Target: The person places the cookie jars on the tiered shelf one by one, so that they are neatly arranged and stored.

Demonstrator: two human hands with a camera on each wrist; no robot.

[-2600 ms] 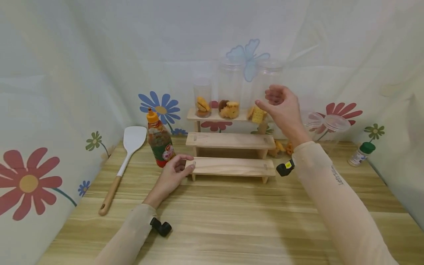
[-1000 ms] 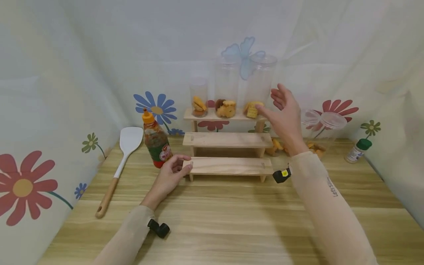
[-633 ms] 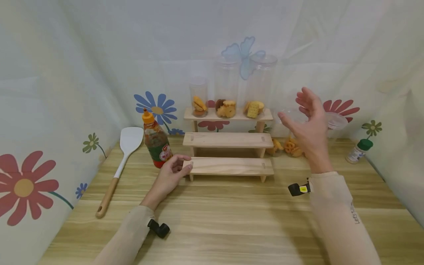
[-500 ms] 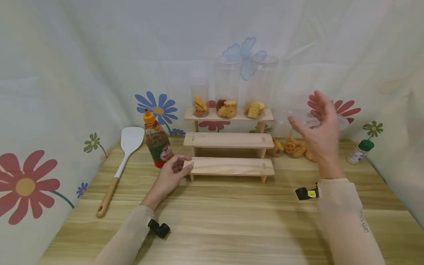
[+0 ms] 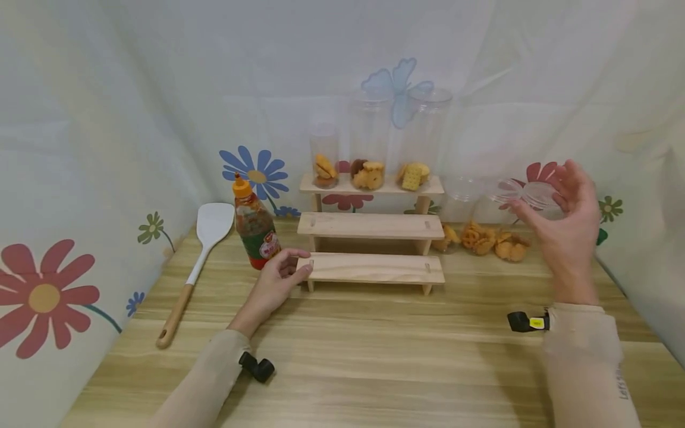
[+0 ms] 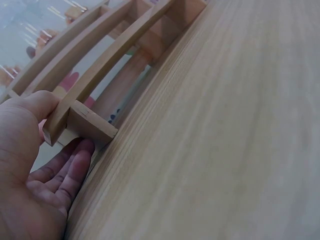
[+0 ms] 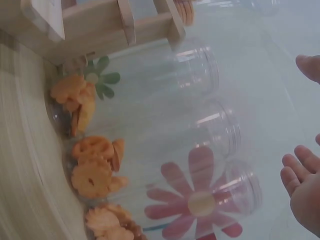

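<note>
My left hand grips the left end of the lowest step of a wooden three-step rack. In the left wrist view, the thumb lies at the step's top and the fingers curl beside its leg. Three clear plastic jars, a small one and two tall ones, stand upright on the top step with biscuits in their bottoms. My right hand is raised at the right, thumb and fingers spread, holding nothing. Beside it, three more clear jars with biscuits stand on the table; their rims are near the fingers.
A sauce bottle with an orange cap stands left of the rack. Further left lies a white spatula with a wooden handle. My right hand mostly hides a green-capped shaker. A flower-printed curtain encloses the wood-grain table.
My right hand has moved from the right-hand jar on the top step, rightward and lower, past the table jars. That jar sits slightly further back. My left hand has stayed on the rack.
</note>
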